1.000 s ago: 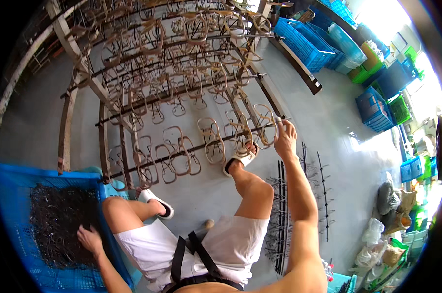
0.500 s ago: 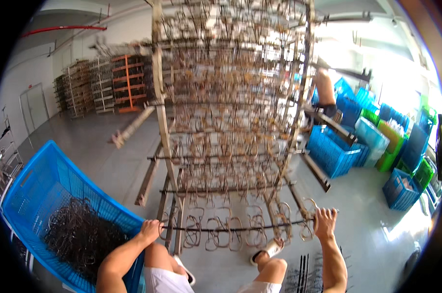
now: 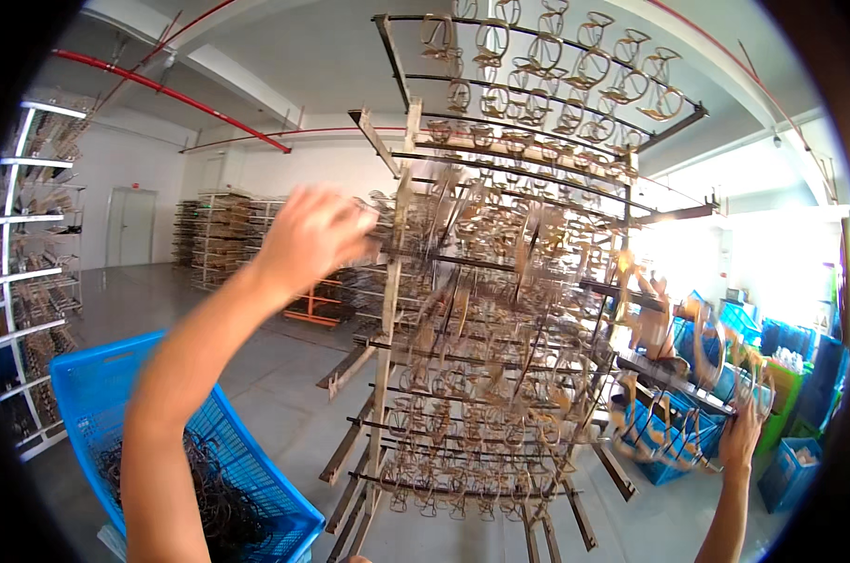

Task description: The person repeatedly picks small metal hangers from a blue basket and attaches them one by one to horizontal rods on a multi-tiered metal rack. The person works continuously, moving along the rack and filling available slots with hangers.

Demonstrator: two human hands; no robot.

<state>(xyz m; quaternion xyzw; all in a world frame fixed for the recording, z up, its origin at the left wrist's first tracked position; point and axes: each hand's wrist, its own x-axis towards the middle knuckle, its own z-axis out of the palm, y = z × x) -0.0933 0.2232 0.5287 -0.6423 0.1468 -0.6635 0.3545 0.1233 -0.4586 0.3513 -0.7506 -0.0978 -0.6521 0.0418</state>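
My left hand [image 3: 312, 230] is raised at the rack's left post, blurred by motion, its fingers curled at the left end of a dark bar. Lower and farther right, my right hand [image 3: 742, 436] grips the other end of this bar [image 3: 674, 380]. The bar slants down from left to right in front of the rack. Rounded metal wire loops [image 3: 639, 436] hang along it, smeared in the middle. Behind stands a tall metal rack [image 3: 387, 319] with many crossbars, carrying rows of similar wire loops [image 3: 589, 70].
At the lower left is a blue plastic crate [image 3: 265, 460] holding a tangle of dark wire pieces [image 3: 214, 507]. Bare support arms [image 3: 345, 371] stick out from the rack. White shelving [image 3: 12, 220] stands far left. Blue crates [image 3: 789, 474] and a partly hidden person [image 3: 655, 328] are at right.
Both hands have gone up with the bar, from low in front of my knees to the rack's middle height. The bar has tilted, its left end higher. My view has lifted.
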